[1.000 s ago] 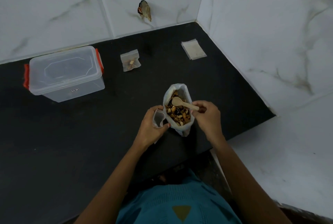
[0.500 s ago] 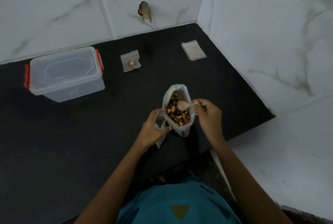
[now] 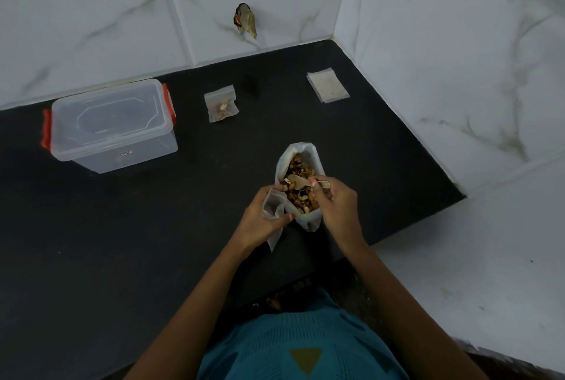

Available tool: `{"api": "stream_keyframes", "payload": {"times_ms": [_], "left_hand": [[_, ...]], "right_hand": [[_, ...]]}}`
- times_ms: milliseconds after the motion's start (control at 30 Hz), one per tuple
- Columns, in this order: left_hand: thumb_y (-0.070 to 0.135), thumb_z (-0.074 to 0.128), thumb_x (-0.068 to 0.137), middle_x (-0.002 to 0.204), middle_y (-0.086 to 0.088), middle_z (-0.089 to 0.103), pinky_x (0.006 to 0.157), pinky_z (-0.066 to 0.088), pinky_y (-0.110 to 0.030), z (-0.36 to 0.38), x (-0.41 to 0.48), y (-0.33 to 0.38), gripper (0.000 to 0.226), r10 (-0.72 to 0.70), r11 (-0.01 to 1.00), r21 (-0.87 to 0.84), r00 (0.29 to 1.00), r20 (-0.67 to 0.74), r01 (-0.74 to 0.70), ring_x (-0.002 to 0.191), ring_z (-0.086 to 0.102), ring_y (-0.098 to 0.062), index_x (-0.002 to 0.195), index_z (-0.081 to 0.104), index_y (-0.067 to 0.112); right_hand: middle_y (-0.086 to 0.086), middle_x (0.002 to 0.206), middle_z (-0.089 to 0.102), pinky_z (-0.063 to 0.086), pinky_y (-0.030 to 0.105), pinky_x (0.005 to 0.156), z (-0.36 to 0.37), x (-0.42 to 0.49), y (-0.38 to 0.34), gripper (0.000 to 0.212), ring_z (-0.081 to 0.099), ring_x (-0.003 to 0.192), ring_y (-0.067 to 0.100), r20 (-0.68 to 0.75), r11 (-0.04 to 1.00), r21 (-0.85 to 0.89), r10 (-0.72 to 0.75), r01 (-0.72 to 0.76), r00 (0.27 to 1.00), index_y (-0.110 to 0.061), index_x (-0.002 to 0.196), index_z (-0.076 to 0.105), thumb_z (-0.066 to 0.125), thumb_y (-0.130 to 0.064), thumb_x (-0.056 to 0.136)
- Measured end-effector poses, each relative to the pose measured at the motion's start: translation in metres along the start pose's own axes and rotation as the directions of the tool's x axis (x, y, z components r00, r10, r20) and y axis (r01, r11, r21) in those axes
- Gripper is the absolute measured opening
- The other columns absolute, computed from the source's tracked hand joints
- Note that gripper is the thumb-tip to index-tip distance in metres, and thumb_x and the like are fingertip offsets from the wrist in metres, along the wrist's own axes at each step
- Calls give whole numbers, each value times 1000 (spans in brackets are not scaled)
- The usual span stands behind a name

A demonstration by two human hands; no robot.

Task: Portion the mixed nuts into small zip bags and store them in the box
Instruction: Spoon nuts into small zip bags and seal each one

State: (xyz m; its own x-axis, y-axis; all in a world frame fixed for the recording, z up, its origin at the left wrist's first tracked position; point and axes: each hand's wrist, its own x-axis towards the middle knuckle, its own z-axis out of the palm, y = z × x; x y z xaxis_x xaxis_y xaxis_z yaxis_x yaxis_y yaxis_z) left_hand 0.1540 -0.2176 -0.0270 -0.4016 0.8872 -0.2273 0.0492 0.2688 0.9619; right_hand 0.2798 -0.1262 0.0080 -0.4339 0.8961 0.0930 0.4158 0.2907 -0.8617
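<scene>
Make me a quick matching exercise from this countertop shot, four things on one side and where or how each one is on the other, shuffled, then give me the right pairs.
Things:
1. storage box
2. filled zip bag
3. wooden spoon
4. empty zip bag

States:
A. held open in the left hand
B. lid on, at the far left
C. in the right hand, over the nut bag
D. lying alone beside the box

Pairs: 1-B, 2-D, 3-C, 4-A
</scene>
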Motion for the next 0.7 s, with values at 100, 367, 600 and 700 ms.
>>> {"api": "stream_keyframes", "payload": {"times_ms": [100,367,600,700], "left_hand": [[7,71,77,112,15,55,94,45,-25,1,-1,1,47,-4,998,-56,1000,5,4,112,53,-9,111,50,33],[2,68,78,114,12,53,79,49,-10,1,-3,6,47,-23,987,-160,999,41,29,106,54,0,115,51,24],[5,69,78,116,14,51,81,46,-7,0,-3,5,47,-10,992,-122,996,85,21,108,51,2,112,50,32],[5,70,78,121,9,52,85,47,-13,-1,-2,2,56,-16,992,-124,996,82,26,112,51,-1,123,45,26]], "right_hand": [[3,92,63,44,2,69,5,-3,-2,19,59,84,5,-6,999,32,6,-6,1000,1,104,65,56,-8,90],[0,73,64,45,5,59,12,-6,1,16,60,63,-4,-82,961,199,212,-193,974,-3,88,66,54,-13,92],[2,66,62,49,11,54,7,3,4,16,60,52,-1,-79,788,470,486,-398,870,-2,87,65,53,-11,92],[0,66,61,47,8,53,4,2,3,16,59,53,-2,-97,872,351,397,-341,913,-1,88,64,52,-11,92]]}}
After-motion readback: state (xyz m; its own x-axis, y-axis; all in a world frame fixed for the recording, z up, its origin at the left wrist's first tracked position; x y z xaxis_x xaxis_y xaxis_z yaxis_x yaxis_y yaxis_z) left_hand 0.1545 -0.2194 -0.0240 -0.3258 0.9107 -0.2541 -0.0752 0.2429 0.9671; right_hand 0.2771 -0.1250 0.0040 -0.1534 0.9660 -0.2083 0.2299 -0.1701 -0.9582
